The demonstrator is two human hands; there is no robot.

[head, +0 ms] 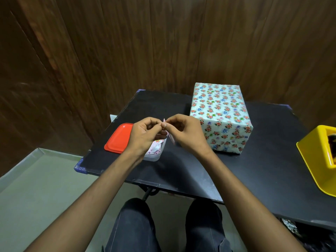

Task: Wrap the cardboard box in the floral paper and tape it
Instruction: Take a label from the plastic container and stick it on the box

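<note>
1. The left hand point(145, 134) and the right hand point(183, 132) meet above the black tabletop point(190, 170), fingertips all but touching, both forearms reaching in from the near edge.
2. Each grip is closed to a tight pinch: the thumb and curled fingers of both hands hold one small pinkish paper piece point(170, 136) between them. The piece runs from just above the fingertips down below them, its lower end blurred.
3. The cardboard box point(221, 118), fully covered in the floral paper of red, blue and green blooms on a pale ground, stands on the tabletop just to the right of the right hand and slightly beyond it. Neither hand touches it.
4. Directly under the left hand sits a clear plastic container point(156, 153); patterned paper bits show inside, though the wrist hides much of it.
5. A red lid point(119, 138) lies flat to the left of the left hand, touching or overlapping the container; which of the two cannot be told.
6. Far to the right of both hands, at the frame's edge, stands a yellow tape dispenser point(320, 155), partly cut off.
7. Below the hands, the person's knees in dark trousers point(134, 226) show beneath the tabletop's near edge.
</note>
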